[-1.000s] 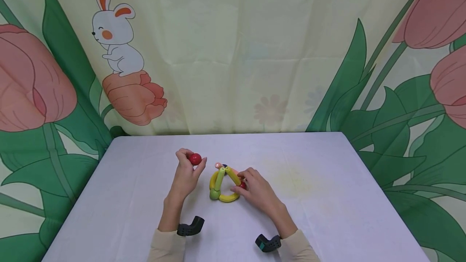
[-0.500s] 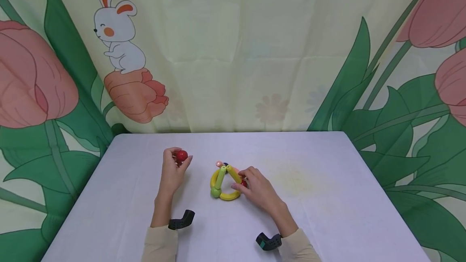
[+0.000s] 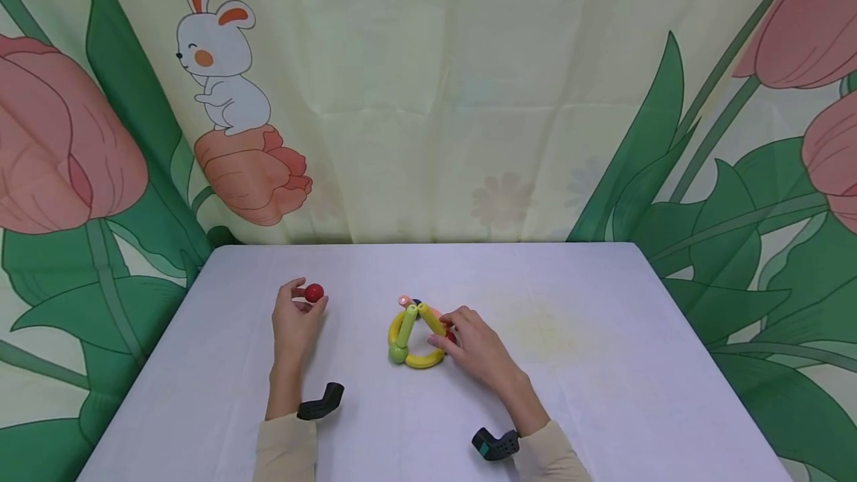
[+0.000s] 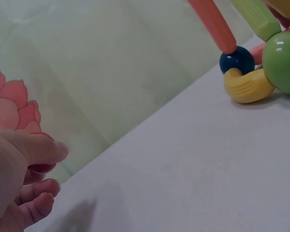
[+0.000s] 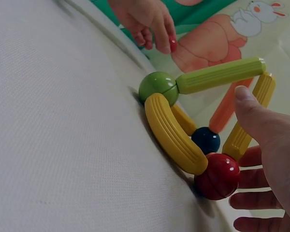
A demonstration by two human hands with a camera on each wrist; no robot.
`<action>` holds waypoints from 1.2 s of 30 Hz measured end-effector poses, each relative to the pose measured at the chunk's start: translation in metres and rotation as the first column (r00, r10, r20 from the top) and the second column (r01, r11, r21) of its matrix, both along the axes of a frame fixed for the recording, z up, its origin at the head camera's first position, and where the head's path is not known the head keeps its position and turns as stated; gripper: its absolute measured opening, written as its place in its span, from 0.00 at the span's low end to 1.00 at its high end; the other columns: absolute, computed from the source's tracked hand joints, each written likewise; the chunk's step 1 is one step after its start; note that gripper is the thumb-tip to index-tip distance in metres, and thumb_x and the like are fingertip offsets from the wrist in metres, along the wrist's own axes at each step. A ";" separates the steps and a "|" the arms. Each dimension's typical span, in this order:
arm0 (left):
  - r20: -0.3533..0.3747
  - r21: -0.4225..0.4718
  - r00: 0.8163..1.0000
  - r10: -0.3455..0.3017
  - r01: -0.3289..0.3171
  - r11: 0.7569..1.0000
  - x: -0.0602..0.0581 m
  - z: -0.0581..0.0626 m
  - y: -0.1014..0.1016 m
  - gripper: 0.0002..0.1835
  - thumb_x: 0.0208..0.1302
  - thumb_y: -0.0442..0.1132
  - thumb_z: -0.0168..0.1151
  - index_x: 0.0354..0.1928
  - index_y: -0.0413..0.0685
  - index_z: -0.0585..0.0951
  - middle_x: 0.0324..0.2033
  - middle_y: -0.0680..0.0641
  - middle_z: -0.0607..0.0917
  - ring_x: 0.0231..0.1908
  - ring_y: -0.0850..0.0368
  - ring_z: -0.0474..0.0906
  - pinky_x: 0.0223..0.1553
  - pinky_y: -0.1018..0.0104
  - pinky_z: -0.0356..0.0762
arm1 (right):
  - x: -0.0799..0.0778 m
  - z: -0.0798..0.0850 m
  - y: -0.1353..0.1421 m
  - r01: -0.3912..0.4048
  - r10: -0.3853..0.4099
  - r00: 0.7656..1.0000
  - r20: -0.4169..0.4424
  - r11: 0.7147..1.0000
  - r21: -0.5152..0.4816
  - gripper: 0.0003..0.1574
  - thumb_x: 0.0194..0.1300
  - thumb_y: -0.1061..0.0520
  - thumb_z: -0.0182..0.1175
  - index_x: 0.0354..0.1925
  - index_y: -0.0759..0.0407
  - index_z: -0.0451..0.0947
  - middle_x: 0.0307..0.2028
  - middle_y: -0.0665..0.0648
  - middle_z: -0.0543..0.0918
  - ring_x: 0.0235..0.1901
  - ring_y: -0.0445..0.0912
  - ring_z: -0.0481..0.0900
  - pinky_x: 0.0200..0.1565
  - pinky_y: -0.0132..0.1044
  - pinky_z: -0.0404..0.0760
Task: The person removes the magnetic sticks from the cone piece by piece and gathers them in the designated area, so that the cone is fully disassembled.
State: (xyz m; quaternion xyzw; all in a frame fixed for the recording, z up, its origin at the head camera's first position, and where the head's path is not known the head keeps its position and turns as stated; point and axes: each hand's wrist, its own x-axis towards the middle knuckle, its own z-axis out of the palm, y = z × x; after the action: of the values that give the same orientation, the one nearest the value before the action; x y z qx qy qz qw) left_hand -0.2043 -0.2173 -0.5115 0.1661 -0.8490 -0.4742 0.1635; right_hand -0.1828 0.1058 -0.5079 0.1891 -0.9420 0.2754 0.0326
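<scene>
My left hand (image 3: 294, 329) pinches a small red ball (image 3: 314, 293) above the left part of the table; in the left wrist view the fingers mostly hide it. Mid-table stands a frame of magnetic sticks and balls. It has a green ball (image 5: 157, 88), a dark blue ball (image 5: 206, 140) and another red ball (image 5: 217, 177), linked by curved yellow sticks (image 5: 174, 135). A green stick (image 5: 222, 75), an orange stick (image 5: 224, 113) and a straight yellow stick (image 5: 244, 135) lean up together. Thumb and fingers of my right hand (image 3: 485, 352) flank the straight yellow stick, beside the lower red ball.
A white cloth covers the table (image 3: 602, 407). Behind its far edge hangs a curtain (image 3: 428, 95) printed with tulips and a rabbit. Each wrist wears a black camera mount, such as the left mount (image 3: 321, 402).
My left hand has moved left, away from the frame, carrying the red ball. The right hand stays at the frame, which has hardly moved.
</scene>
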 end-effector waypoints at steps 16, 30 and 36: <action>0.014 -0.103 0.999 0.033 -0.032 0.994 -0.001 -0.025 -0.006 0.26 0.64 0.39 0.68 0.60 0.37 0.72 0.50 0.36 0.77 0.46 0.44 0.75 0.49 0.49 0.80 | -0.001 -0.002 -0.001 -0.005 0.005 1.000 -0.014 1.000 0.004 0.32 0.65 0.33 0.62 0.55 0.54 0.79 0.42 0.46 0.76 0.39 0.37 0.69 0.42 0.32 0.77; 0.049 -0.070 0.997 0.064 -0.060 0.996 -0.005 -0.023 -0.002 0.29 0.62 0.39 0.71 0.61 0.38 0.69 0.51 0.36 0.76 0.48 0.43 0.73 0.53 0.47 0.80 | -0.001 -0.001 0.000 0.002 -0.002 1.000 -0.012 1.000 -0.003 0.31 0.65 0.34 0.63 0.55 0.54 0.79 0.42 0.47 0.77 0.39 0.38 0.69 0.41 0.32 0.76; 0.056 -0.061 0.997 0.055 -0.052 0.997 -0.003 -0.024 -0.003 0.31 0.61 0.38 0.71 0.62 0.38 0.68 0.52 0.35 0.74 0.49 0.43 0.72 0.54 0.45 0.79 | -0.001 -0.001 0.000 -0.004 0.004 1.000 -0.008 1.000 -0.005 0.31 0.65 0.34 0.63 0.55 0.54 0.79 0.42 0.47 0.76 0.39 0.38 0.69 0.42 0.32 0.77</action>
State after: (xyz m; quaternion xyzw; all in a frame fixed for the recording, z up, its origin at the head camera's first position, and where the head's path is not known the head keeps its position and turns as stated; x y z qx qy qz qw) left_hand -0.2075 -0.2199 -0.5351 0.1975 -0.8624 -0.4390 0.1564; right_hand -0.1834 0.1059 -0.5090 0.1918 -0.9408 0.2771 0.0363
